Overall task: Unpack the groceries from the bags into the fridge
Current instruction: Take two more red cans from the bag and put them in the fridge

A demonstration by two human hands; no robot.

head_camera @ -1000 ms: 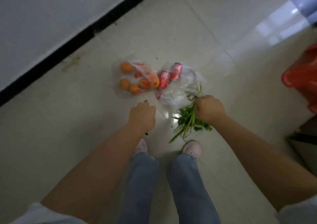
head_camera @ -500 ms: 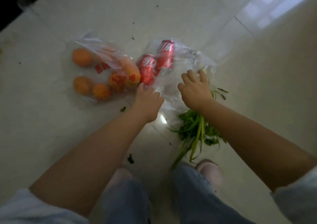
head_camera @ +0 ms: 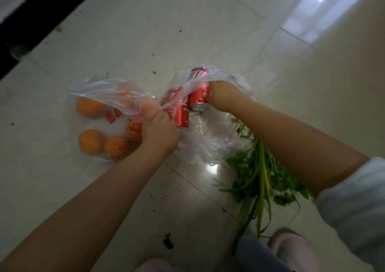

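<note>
Groceries lie bagged on the floor at mid-frame.
Left hand (head_camera: 159, 131) clamps the clear bag (head_camera: 210, 144); right hand (head_camera: 221, 94) closes on a red can (head_camera: 199, 100).

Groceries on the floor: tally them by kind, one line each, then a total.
Oranges: at least 4 visible, in and around the clear orange bag
Red cans: 3, in the second clear bag
Bunches of greens: 1, loose on the floor
Total: 8 items, plus 2 bags

Left hand (head_camera: 159, 133) fisted, fingers clenched, right hand (head_camera: 224, 97) curled downward, both forearms extended
</note>
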